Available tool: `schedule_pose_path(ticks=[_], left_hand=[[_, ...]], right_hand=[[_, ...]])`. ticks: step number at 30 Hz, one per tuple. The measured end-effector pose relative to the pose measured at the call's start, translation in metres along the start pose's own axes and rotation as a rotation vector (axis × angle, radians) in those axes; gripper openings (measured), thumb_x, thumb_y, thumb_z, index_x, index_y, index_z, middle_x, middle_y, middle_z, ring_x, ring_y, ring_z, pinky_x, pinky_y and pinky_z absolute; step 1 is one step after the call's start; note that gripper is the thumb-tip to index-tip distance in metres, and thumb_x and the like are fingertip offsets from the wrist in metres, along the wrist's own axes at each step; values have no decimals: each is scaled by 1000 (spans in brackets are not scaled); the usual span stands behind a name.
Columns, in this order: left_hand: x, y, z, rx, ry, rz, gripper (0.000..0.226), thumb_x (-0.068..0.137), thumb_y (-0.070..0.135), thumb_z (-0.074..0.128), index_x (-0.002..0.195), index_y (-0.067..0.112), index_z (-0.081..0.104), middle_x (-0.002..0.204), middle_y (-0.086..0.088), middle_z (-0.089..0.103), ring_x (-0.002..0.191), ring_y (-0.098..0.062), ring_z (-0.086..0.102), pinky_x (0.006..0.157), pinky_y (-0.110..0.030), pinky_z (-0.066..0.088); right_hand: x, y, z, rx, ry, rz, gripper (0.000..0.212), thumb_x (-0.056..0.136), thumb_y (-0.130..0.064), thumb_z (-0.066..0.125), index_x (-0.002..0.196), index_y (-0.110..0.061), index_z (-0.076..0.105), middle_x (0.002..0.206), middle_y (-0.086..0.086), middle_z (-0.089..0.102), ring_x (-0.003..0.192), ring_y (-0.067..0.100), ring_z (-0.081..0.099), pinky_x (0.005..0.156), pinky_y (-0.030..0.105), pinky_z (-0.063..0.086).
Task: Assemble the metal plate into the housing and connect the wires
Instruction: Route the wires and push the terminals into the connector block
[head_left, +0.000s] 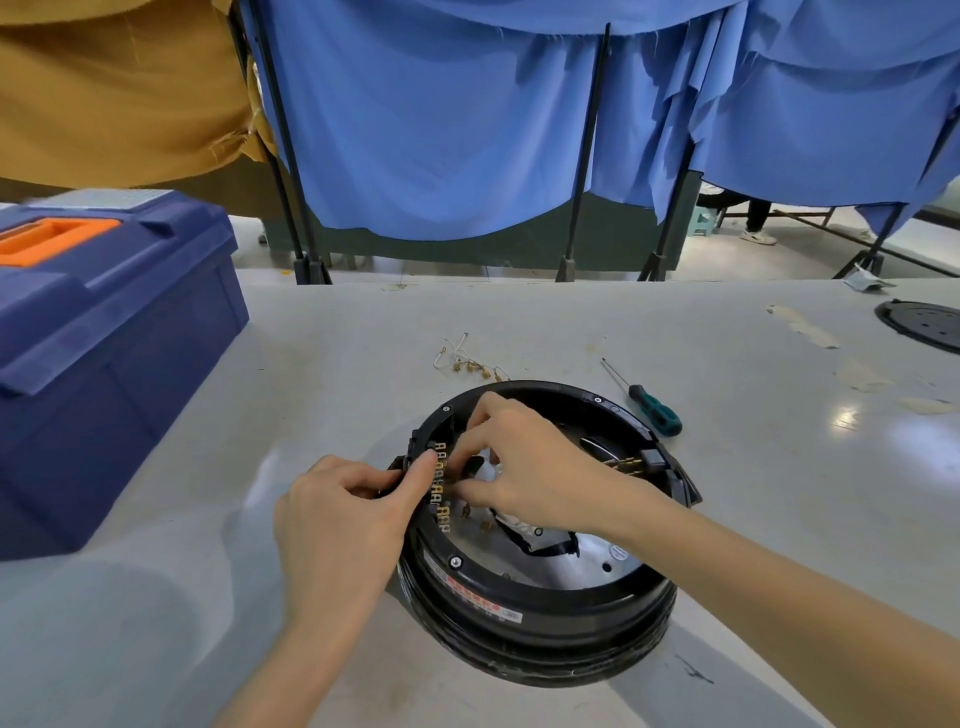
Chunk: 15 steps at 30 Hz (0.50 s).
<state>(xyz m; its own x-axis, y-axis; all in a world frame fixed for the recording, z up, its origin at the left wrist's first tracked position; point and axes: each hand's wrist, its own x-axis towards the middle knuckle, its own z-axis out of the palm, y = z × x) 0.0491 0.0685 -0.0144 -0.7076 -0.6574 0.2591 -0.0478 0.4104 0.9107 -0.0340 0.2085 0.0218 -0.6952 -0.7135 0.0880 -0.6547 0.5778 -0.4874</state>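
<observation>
Grey table (519, 322), blue curtains (441, 130) behind. Gripping rim of black housing (545, 613) with left hand (343, 519), thumb against brass terminal row (441, 512); pinching small connector (460, 484) there with right hand (535, 467); screwdriver (655, 410) beyond.

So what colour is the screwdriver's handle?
The screwdriver handle is teal-green with black; the head view shows it.

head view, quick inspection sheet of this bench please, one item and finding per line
surface: grey table, tape scraps at right.
job's things: black housing with metal plate inside; brass terminal row on its left wall.
clutter: screwdriver, blue toolbox, black disc at right edge.
hands: left hand grips the housing's left rim; right hand pinches a wire connector at the terminal row.
cables: loose wires behind the housing; black cable inside it.
surroundings: blue cloth on stands behind the table.
</observation>
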Motion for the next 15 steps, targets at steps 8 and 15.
schedule_pose_path(ticks=[8, 15], left_hand=[[-1, -2, 2, 21, 33, 20, 29, 71, 41, 81, 55, 20, 72, 65, 3, 62, 59, -14, 58, 61, -30, 43], [-1, -5, 2, 54, 37, 41, 29, 72, 43, 80, 55, 21, 72, 63, 4, 59, 54, -7, 53, 54, -17, 33]], right_hand=[[11, 3, 0, 23, -27, -31, 9, 81, -20, 76, 89, -15, 76, 81, -4, 61, 70, 6, 53, 67, 23, 44], [20, 8, -6, 55, -45, -95, 7, 74, -18, 81, 79, -13, 79, 82, 1, 66, 64, 2, 52, 64, 23, 43]])
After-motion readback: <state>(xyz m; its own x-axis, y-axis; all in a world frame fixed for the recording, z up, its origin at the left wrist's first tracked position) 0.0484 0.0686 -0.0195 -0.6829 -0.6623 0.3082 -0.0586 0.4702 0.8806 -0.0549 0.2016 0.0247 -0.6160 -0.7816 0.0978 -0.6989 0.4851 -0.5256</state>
